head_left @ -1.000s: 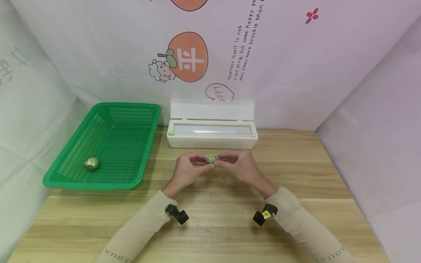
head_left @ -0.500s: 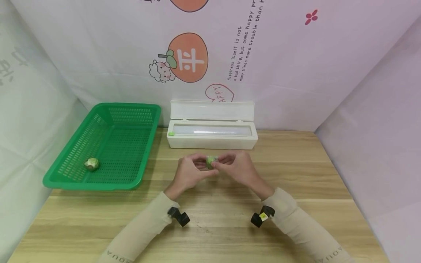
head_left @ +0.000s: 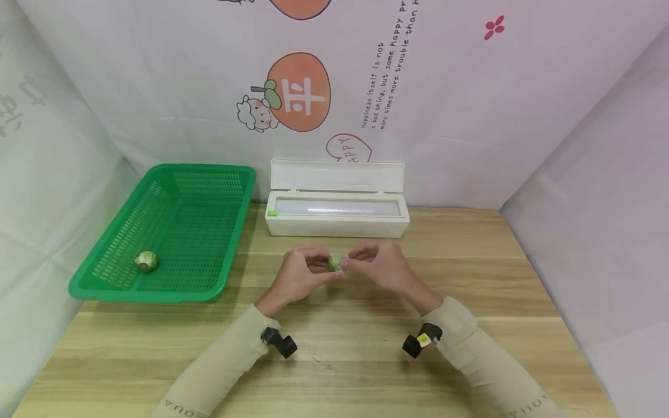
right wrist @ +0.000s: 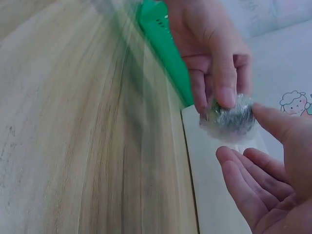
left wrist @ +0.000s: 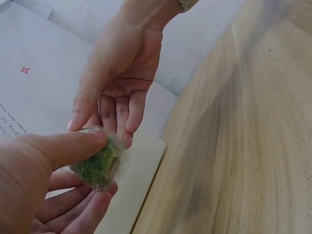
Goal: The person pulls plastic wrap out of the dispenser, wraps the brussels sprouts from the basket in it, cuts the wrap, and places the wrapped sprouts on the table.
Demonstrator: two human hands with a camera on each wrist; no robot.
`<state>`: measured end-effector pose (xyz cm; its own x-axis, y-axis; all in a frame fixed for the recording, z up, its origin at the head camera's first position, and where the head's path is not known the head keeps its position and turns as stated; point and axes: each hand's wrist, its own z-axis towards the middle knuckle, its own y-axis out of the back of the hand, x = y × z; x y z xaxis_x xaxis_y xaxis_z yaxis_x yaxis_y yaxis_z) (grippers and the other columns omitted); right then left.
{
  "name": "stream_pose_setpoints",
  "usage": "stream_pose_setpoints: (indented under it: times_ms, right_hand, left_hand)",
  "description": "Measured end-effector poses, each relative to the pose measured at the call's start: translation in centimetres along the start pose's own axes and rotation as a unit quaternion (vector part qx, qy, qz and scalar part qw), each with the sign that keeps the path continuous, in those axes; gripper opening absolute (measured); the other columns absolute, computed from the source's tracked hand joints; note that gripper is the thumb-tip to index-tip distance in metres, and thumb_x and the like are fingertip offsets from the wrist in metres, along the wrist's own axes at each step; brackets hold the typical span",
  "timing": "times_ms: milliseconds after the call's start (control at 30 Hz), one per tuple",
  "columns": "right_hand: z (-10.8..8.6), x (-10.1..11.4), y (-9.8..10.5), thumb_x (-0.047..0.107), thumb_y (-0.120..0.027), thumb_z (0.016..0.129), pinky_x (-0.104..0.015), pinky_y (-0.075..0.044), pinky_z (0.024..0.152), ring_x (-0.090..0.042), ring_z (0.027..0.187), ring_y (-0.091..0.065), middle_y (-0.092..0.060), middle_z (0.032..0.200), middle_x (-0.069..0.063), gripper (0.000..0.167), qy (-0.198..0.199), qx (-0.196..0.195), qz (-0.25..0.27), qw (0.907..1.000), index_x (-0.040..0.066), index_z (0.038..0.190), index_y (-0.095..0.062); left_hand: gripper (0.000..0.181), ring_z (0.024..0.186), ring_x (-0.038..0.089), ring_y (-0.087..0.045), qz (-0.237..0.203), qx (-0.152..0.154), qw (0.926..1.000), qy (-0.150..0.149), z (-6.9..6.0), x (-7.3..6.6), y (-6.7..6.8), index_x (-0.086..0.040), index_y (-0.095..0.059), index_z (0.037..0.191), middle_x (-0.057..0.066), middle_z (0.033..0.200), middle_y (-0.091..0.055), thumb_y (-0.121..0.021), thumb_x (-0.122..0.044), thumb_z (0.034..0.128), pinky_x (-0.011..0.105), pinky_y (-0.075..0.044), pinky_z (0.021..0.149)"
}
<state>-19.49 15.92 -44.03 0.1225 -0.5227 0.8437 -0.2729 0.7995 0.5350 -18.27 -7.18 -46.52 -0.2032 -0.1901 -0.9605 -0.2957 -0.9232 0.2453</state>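
A small green Brussels sprout, wrapped in clear crinkled plastic film, is held up above the table between both hands. My left hand pinches the wrapped sprout, thumb on one side and fingers on the other, as the left wrist view shows. My right hand touches the film with its thumb tip. Its other fingers are loosely bent and stand apart from the sprout. A second Brussels sprout, with its cut stem end showing, lies in a green basket at the left.
Behind the hands stands a white cling film box with its lid raised and a film roll inside. Fabric with printed drawings hangs behind the wooden table. Small black cameras sit at both wrists.
The sprout has been turned slightly between the hands. My right thumb moved over it, then back to the right, while the left hand kept its grip. Basket and box have not moved.
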Motion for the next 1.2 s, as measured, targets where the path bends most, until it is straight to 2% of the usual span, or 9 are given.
stream_pose_setpoints:
  times_ms: [133,267,367,533,700,933,1200]
  right_hand:
    - [0.1,-0.2,0.1,0.054,-0.083,0.088,-0.034,-0.065,0.076,-0.017,0.089,-0.077,-0.08,0.097,0.004,0.033,0.009,0.019,-0.004,0.9998,0.023,0.1,-0.08]
    - [0.1,-0.3,0.1,0.052,-0.08,0.091,-0.034,-0.065,0.076,-0.018,0.091,-0.077,-0.081,0.098,0.003,0.032,0.012,0.024,0.003,0.9996,0.022,0.102,-0.081]
    - [0.1,-0.4,0.1,0.05,-0.079,0.093,-0.034,-0.065,0.079,-0.018,0.094,-0.077,-0.081,0.102,0.001,0.034,0.0,0.025,0.013,0.9996,0.019,0.106,-0.08]
    - [0.2,-0.8,0.3,0.048,-0.081,0.091,-0.035,-0.066,0.086,-0.02,0.099,-0.078,-0.08,0.108,0.0,0.041,-0.019,0.023,0.029,0.9991,0.017,0.118,-0.077]
    - [0.3,-1.7,0.9,0.047,-0.081,0.092,-0.036,-0.066,0.088,-0.019,0.1,-0.078,-0.08,0.111,-0.002,0.042,-0.032,0.007,0.022,0.9992,0.016,0.12,-0.077]
    - [0.5,-2.8,1.6,0.05,-0.079,0.093,-0.036,-0.065,0.087,-0.02,0.102,-0.077,-0.08,0.113,-0.004,0.043,-0.046,-0.001,0.012,0.9988,0.015,0.12,-0.077]
    - [-0.1,-4.8,3.4,0.055,-0.079,0.091,-0.039,-0.065,0.094,-0.022,0.109,-0.076,-0.079,0.119,-0.003,0.049,-0.065,-0.007,0.018,0.9977,0.019,0.123,-0.076]
  left_hand:
    - [0.034,0.102,0.026,-0.079,-0.004,0.019,0.9998,0.0,0.0,0.1,0.1,-0.001,-0.077,0.115,0.016,0.113,-0.079,-0.089,-0.006,0.0839,0.027,-0.066,0.087]
    - [0.035,0.104,0.027,-0.078,-0.014,0.025,0.9995,0.014,0.1,0.3,0.0,-0.001,-0.076,0.117,0.017,0.116,-0.078,-0.088,-0.009,0.086,0.028,-0.066,0.09]
    - [0.034,0.105,0.024,-0.077,-0.013,0.02,0.9991,0.035,0.2,0.4,0.0,-0.002,-0.075,0.118,0.014,0.116,-0.078,-0.087,-0.015,0.0882,0.029,-0.065,0.092]
    - [0.04,0.102,0.019,-0.076,-0.004,-0.006,0.9972,0.074,0.6,0.7,-0.4,-0.006,-0.077,0.119,0.008,0.115,-0.079,-0.09,-0.025,0.0862,0.03,-0.065,0.09]
    - [0.043,0.102,0.019,-0.077,-0.012,0.002,0.9954,0.095,1.2,0.8,-1.1,-0.006,-0.076,0.122,0.009,0.115,-0.079,-0.087,-0.031,0.089,0.031,-0.066,0.089]
    - [0.031,0.103,0.021,-0.076,-0.023,-0.004,0.9948,0.1,2.0,1.2,-1.9,-0.005,-0.077,0.119,0.012,0.117,-0.079,-0.081,-0.026,0.095,0.034,-0.066,0.09]
    - [0.028,0.101,0.017,-0.077,-0.018,0.002,0.9932,0.115,3.9,1.4,-4.2,-0.011,-0.08,0.116,0.008,0.116,-0.08,-0.082,-0.029,0.094,0.035,-0.066,0.087]
